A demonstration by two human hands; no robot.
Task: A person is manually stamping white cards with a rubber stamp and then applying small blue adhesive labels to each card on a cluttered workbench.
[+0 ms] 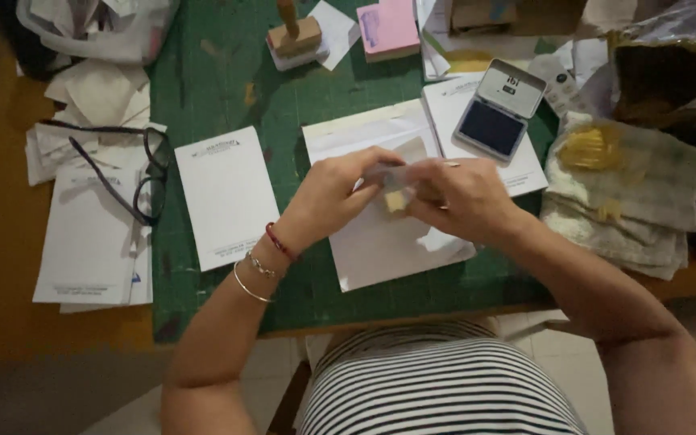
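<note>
Both the left hand (333, 193) and right hand (465, 197) pinch what seems a small pale-yellow block (395, 201) in their fingers; a hinged metal ink-pad tin (499, 110) lies open, its dark blue pad showing.

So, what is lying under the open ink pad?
The ink pad rests on a white sheet, itself on the green mat. Anything beneath the pad's own base is covered.

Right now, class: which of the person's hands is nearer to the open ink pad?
Right. The right hand sits just below the open ink pad, nearly under it; the left hand is farther off, down to its left.
</note>
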